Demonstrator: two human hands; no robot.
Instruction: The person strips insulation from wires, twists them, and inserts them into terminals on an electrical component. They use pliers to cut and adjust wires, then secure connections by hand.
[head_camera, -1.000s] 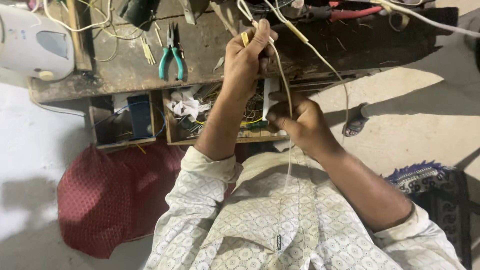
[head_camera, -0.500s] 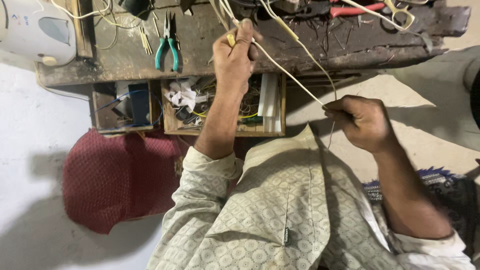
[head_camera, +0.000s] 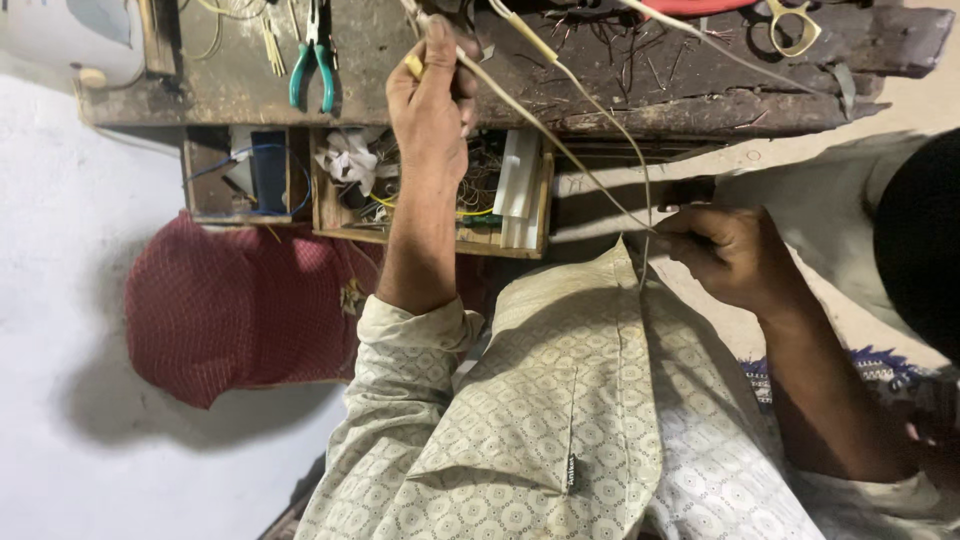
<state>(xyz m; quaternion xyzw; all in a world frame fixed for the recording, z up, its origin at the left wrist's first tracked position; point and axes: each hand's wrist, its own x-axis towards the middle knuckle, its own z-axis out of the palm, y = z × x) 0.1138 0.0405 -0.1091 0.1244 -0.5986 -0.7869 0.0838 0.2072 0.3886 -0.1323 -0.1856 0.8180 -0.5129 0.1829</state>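
A: We see our left hand (head_camera: 432, 100) up at the edge of the desk (head_camera: 640, 80). It is closed around the upper part of a thin pale wire (head_camera: 560, 135), fingers curled over it.

B: And our right hand (head_camera: 735, 255) is lower, near our chest, well apart from the left. Its thumb and fingertips are pinched together on the same wire, at its lower part.

A: So the wire runs stretched between both hands. Its long axis goes slanted, from the left hand at the desk down and to the right hand. Below the right hand a short piece hangs down over our shirt (head_camera: 600, 400).

B: The left hand is nearer to the desk and to the open drawer (head_camera: 445, 235) full of small wires below it. The right hand is nearer to our body.

A: Green pliers (head_camera: 312, 60) lie on the desk, left of the left hand, not touched. A red cushion (head_camera: 230, 310) lies on the floor under the drawer.
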